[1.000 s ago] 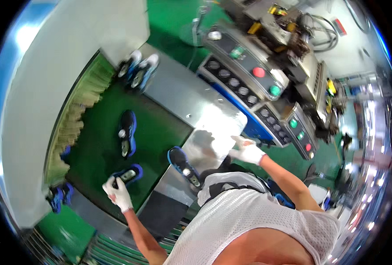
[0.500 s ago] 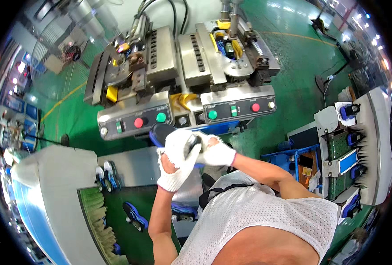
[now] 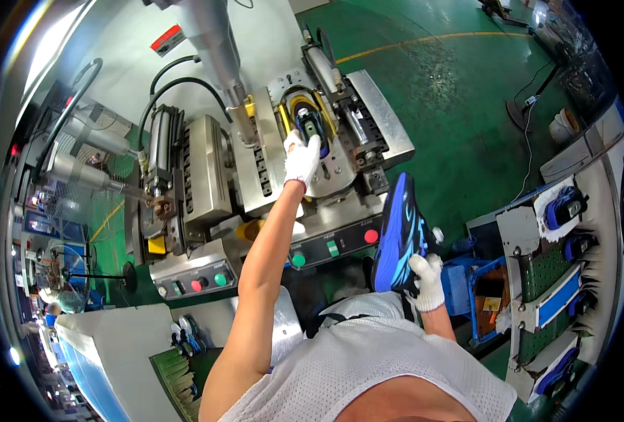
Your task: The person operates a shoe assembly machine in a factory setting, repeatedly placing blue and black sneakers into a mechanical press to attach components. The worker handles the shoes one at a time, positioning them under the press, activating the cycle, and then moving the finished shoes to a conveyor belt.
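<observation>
My left hand (image 3: 303, 160), in a white knit glove, reaches forward to the right-hand station of a metal machine. Its fingers close on the near end of a dark shoe (image 3: 311, 119) that sits between yellow pads; the fingertips are partly hidden. Closer to my body, on the right, my gloved right hand (image 3: 428, 281) grips a blue-and-black shoe (image 3: 396, 235) by its lower end. That shoe hangs in front of the control panel (image 3: 333, 243), its blue sole edge turned left.
A steel cylinder (image 3: 210, 42) rises beside the station. Shoes stand on a conveyor with bristle edging (image 3: 586, 243) at right. A blue crate (image 3: 489, 299) sits below it. Left, another conveyor (image 3: 118, 327) carries a pair of shoes (image 3: 187, 334). A fan (image 3: 69, 274) stands at far left.
My hands have come apart. The left has moved forward onto the shoe in the machine, while the right has swung right with the other shoe. The whole view has shifted and turned.
</observation>
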The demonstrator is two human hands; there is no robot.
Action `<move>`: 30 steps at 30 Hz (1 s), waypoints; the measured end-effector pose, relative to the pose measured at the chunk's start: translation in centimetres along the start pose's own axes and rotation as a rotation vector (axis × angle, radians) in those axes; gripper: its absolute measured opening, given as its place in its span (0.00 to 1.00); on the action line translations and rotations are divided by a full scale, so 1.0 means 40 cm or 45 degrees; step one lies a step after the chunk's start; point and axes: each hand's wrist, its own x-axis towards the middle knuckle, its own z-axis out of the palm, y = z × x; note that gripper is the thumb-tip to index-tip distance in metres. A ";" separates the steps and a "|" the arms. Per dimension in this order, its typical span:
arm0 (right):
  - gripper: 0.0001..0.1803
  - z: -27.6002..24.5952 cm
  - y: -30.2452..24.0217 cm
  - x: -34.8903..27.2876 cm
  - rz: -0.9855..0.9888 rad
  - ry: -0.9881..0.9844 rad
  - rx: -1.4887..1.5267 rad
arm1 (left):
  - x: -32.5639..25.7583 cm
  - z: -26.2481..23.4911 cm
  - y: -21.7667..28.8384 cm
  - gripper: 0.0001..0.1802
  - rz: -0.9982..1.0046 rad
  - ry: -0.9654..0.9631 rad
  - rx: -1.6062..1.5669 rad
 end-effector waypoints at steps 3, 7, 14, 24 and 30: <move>0.20 -0.038 -0.036 -0.008 -0.027 0.210 -0.108 | 0.150 0.092 -0.007 0.39 -0.127 0.021 0.163; 0.25 -0.031 -0.100 -0.029 0.074 0.180 -0.126 | 0.235 0.213 -0.083 0.41 -0.146 0.233 0.438; 0.18 0.037 -0.082 0.029 0.161 0.219 -0.146 | 0.253 -0.046 0.005 0.35 -0.314 -0.201 -0.121; 0.18 0.542 -0.212 0.481 -0.189 -0.451 -0.550 | -0.423 -0.457 -0.123 0.34 -0.018 -0.156 -0.753; 0.28 0.773 0.043 0.926 -0.767 -0.219 -2.096 | -0.911 -0.576 -0.337 0.38 -0.657 -0.047 -0.423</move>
